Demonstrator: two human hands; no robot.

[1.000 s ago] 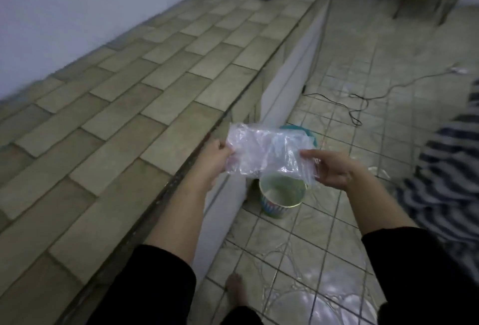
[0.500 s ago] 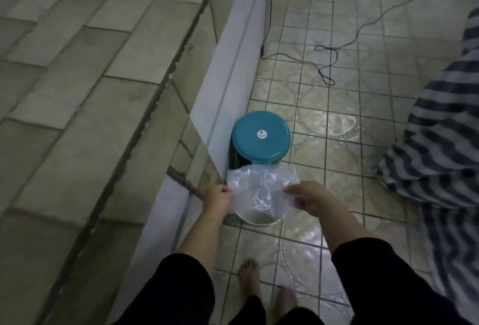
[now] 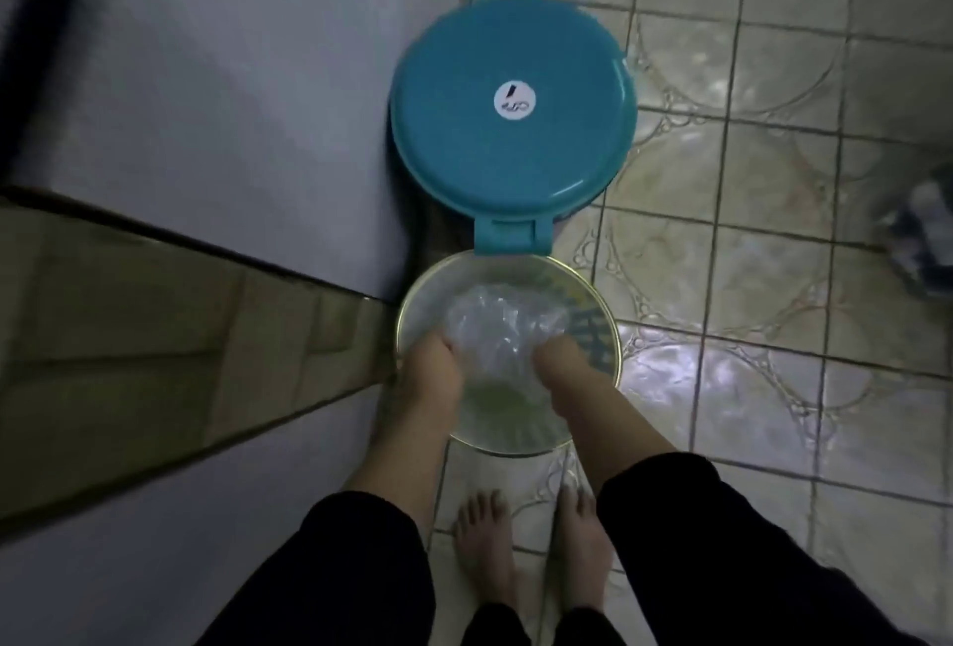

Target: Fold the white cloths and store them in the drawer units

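Note:
I look straight down at an open round bin on the tiled floor, its teal lid swung up and back. Both hands are down inside its mouth with a crumpled clear plastic bag between them. My left hand grips the bag's left side and my right hand grips its right side; the fingers are hidden behind the plastic. No white cloth and no drawer unit is in view.
A white panel and the tiled counter edge stand at the left, touching the bin. My bare feet stand just behind the bin. Shiny floor tiles spread to the right, with a blurred striped thing at the right edge.
The view has tipped down from the counter to the bin. Both hands have lowered the plastic bag from in front of me into the bin's mouth.

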